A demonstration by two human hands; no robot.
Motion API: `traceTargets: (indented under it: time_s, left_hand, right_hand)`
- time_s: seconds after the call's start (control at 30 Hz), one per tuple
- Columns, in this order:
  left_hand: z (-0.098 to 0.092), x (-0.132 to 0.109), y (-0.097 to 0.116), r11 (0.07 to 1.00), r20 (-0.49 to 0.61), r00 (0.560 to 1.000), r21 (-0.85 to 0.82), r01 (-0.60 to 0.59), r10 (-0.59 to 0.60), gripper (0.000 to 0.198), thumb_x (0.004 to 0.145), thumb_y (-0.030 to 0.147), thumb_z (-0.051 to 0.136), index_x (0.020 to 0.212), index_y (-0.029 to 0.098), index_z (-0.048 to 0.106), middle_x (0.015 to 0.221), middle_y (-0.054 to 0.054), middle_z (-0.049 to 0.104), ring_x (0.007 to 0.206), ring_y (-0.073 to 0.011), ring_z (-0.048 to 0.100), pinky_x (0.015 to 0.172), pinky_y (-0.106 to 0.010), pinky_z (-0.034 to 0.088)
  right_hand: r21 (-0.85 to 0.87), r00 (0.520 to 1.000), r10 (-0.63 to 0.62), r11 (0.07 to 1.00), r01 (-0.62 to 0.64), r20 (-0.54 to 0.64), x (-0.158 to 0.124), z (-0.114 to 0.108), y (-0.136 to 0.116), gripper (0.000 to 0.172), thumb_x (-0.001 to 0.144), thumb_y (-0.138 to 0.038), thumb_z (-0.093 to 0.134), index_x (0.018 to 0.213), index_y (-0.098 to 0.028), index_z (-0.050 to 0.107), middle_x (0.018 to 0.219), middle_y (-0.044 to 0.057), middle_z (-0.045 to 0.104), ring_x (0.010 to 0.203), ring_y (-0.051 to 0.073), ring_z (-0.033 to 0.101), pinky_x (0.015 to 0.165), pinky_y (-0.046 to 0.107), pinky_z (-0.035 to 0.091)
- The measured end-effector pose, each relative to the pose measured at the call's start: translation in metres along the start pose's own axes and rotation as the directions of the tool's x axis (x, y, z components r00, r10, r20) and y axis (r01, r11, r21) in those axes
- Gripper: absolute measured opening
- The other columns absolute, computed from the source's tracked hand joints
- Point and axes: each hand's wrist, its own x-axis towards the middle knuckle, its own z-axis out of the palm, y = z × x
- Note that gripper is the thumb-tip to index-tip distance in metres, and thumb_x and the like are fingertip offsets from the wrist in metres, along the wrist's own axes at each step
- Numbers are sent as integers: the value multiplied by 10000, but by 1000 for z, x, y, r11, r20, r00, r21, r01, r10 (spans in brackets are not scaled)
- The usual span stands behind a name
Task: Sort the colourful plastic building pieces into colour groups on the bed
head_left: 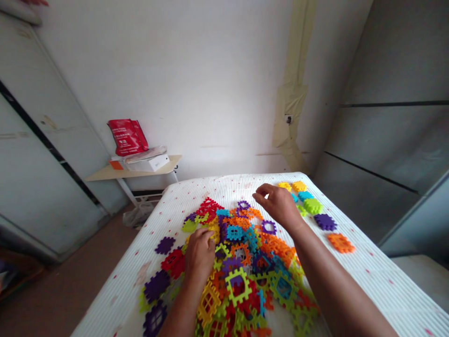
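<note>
At the toy pile (232, 265), your left hand (199, 252) is at nine o'clock, right hand (278, 206) at one; fingers' (206, 232) grip unclear.

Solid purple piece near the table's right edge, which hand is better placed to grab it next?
Probably your right hand: it's nearer the purple piece and apparently empty; your left hand is over the left side of the pile.

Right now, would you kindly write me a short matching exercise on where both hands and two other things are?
1. left hand
2. right hand
3. red bag
4. solid orange square

A. over the side table
B. close to the yellow squares
C. nearest the camera along the right edge
D. at the left part of the pile

Pairs: 1-D, 2-B, 3-A, 4-C.
</note>
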Motion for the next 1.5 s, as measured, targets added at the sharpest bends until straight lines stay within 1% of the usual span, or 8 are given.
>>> traceTargets:
  time_s: [0.27, 0.5, 0.67, 0.9, 1.07, 1.27, 1.37, 1.5]
  left_hand:
    - [-6, -3, 0, 998, -66, 998, -62, 17, -21, 168, 726, 132, 495, 754, 207, 643, 826, -36, 663, 834, -193, 600, 797, -318, 451]
    - [-9, -6, 8, 978, -240, 966, -202, 43, -93, 254, 754, 205, 464, 985, 218, 568, 789, -14, 635, 787, -186, 603, 743, -296, 455]
    - [-11, -4, 8, 998, -119, 992, -35, 44, -48, 305, 773, 190, 425, 1024, 183, 599, 874, -62, 650, 878, -209, 589, 819, -324, 434]
    - [-20, -4, 15, 944, 133, 979, 312, 104, -152, 461, 792, 469, 430, 1094, 164, 595, 957, -147, 645, 938, -305, 577, 769, -392, 428]
    - [-18, -1, 16, 938, 162, 965, 314, 145, -204, 465, 762, 435, 492, 1160, 201, 550, 994, -133, 643, 966, -293, 572, 765, -367, 422]
    - [-13, -3, 14, 977, 40, 984, 135, 164, -171, 527, 725, 301, 577, 1236, 211, 484, 1089, -113, 620, 978, -251, 585, 828, -354, 436]
    - [-7, -4, 10, 1000, -127, 992, 5, 5, -5, 525, 725, 207, 565, 1243, 194, 478, 1145, -114, 597, 1054, -244, 561, 909, -372, 436]
    - [-1, -4, 9, 956, -333, 910, -67, -285, 248, 538, 765, 171, 537, 1289, 202, 420, 1213, -107, 570, 1125, -229, 530, 959, -382, 439]
  right_hand:
    - [41, 998, -36, 999, 34, 49, 0, 7, 2, 195, 818, -326, 504, 805, -219, 667, 790, 17, 697, 701, 157, 621, 628, 229, 399]
    - [91, 989, -69, 994, 57, 132, -3, 14, -3, 168, 812, -324, 538, 814, -215, 666, 786, 15, 699, 681, 138, 613, 606, 214, 397]
    - [87, 972, -72, 995, 53, 224, -5, 21, -9, 148, 804, -303, 550, 805, -219, 672, 754, 6, 694, 648, 129, 600, 579, 208, 385]
    - [76, 964, -59, 996, 41, 259, -5, 22, -10, 142, 804, -287, 550, 810, -216, 673, 762, 10, 696, 653, 127, 600, 594, 210, 386]
    - [80, 963, -55, 996, 35, 264, -4, 24, -9, 142, 794, -276, 558, 806, -198, 676, 759, 27, 693, 657, 132, 597, 588, 212, 374]
    - [104, 966, -92, 992, 69, 240, -3, 30, -4, 151, 796, -290, 558, 812, -202, 679, 738, 21, 686, 632, 124, 578, 573, 211, 358]
    - [114, 964, -96, 991, 69, 248, -4, 32, -4, 147, 793, -283, 563, 807, -200, 683, 740, 19, 686, 636, 123, 577, 582, 212, 361]
    - [195, 946, -168, 974, 116, 277, -7, 38, -7, 131, 787, -245, 575, 817, -192, 690, 753, 13, 685, 645, 114, 573, 586, 206, 365]
